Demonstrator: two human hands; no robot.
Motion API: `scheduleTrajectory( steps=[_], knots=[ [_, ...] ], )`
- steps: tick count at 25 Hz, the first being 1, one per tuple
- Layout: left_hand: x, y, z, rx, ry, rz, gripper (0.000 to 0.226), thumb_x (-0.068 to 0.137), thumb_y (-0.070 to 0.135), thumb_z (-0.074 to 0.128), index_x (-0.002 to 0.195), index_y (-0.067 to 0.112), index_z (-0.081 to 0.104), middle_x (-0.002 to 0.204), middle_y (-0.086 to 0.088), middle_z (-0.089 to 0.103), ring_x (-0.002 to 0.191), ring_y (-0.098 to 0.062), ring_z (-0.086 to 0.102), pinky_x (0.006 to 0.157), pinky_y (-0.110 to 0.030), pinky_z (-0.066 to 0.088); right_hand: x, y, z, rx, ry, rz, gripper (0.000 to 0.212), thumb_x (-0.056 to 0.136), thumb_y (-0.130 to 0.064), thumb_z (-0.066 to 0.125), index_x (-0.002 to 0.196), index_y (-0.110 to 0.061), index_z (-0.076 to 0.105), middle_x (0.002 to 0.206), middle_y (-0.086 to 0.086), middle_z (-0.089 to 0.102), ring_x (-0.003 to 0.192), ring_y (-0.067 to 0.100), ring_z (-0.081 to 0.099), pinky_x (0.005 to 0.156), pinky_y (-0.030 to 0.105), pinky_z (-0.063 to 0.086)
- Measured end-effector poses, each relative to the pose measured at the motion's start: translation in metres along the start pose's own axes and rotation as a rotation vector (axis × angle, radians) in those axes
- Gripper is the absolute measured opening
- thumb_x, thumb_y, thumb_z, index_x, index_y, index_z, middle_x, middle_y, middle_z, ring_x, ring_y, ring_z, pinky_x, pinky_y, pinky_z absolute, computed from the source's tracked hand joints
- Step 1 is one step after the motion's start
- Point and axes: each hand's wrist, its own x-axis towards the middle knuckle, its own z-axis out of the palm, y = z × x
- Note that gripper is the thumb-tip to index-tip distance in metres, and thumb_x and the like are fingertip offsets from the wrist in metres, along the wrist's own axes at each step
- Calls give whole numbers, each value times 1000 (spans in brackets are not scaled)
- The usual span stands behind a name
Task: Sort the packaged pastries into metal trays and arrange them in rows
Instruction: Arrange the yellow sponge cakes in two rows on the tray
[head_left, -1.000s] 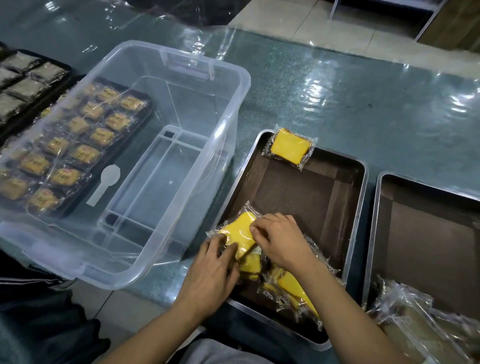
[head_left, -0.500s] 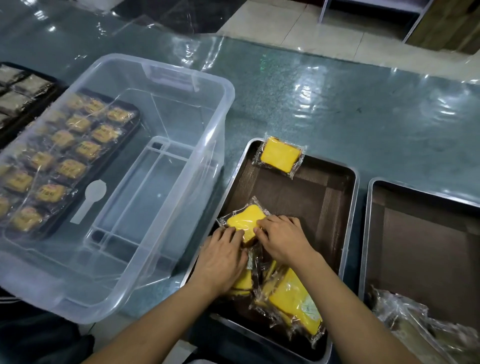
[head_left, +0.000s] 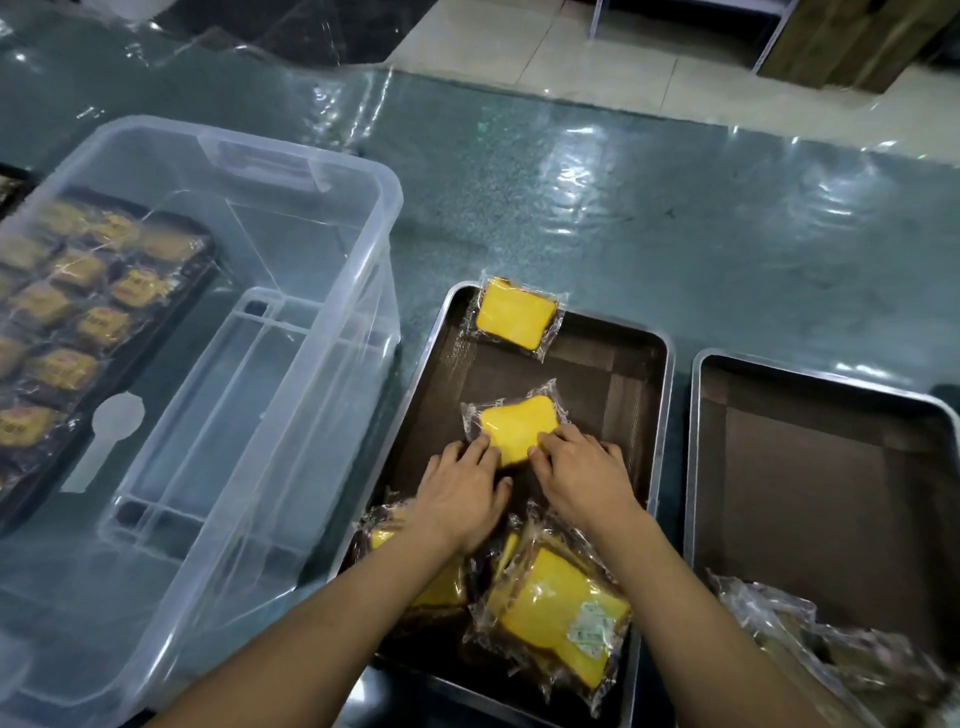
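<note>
A metal tray (head_left: 657, 415) with a brown liner sits in front of me. One yellow packaged pastry (head_left: 514, 317) lies at its far left corner. A second yellow pastry (head_left: 517, 423) lies in the tray's middle, with my left hand (head_left: 460, 493) and my right hand (head_left: 582, 478) both gripping its near edge by the fingertips. A loose pile of yellow pastries (head_left: 561, 618) fills the tray's near end, partly hidden under my forearms.
A large clear plastic bin (head_left: 332, 322) stands at the left. Seen through it is a dark tray of wrapped brown pastries (head_left: 88, 312). A second metal tray (head_left: 821, 467) on the right holds clear-wrapped packets (head_left: 831, 660) at its near corner.
Both hands have slid the held pastry away from the near pile toward the tray's middle. The camera has tilted, so everything sits lower in view.
</note>
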Motion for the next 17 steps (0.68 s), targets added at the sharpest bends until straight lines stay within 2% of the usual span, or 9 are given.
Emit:
scheduleTrajectory(
  steps=[6, 11, 14, 17],
  knots=[
    [27, 31, 2, 89, -4, 138, 53, 105, 46, 31, 153, 22, 30, 166, -2, 16, 142, -33, 29, 113, -45, 28, -17, 38, 0, 8, 108, 119, 44, 107, -45, 31, 133, -23, 58, 137, 1, 55, 124, 25, 55, 108, 43, 36],
    [49, 39, -4, 140, -8, 189, 55, 105, 42, 32, 156, 23, 23, 167, -1, 11, 145, -32, 24, 114, -45, 26, -20, 50, 5, 42, 196, 158, 43, 106, -41, 39, 137, -16, 56, 132, 5, 60, 119, 27, 57, 104, 42, 42],
    [53, 36, -12, 116, 60, 216, 55, 103, 38, 37, 155, 23, 26, 162, -2, 23, 141, -29, 29, 114, -43, 29, -25, 50, 11, 34, 251, 143, 37, 105, -37, 41, 128, -18, 63, 123, 3, 64, 112, 24, 59, 101, 40, 44],
    [46, 35, -13, 119, 85, 288, 47, 103, 36, 38, 147, 23, 39, 151, 1, 38, 133, -24, 37, 109, -40, 34, -27, 49, 20, 28, 282, 139, 34, 103, -34, 49, 124, -16, 67, 119, 4, 67, 111, 26, 63, 108, 44, 43]
  ],
)
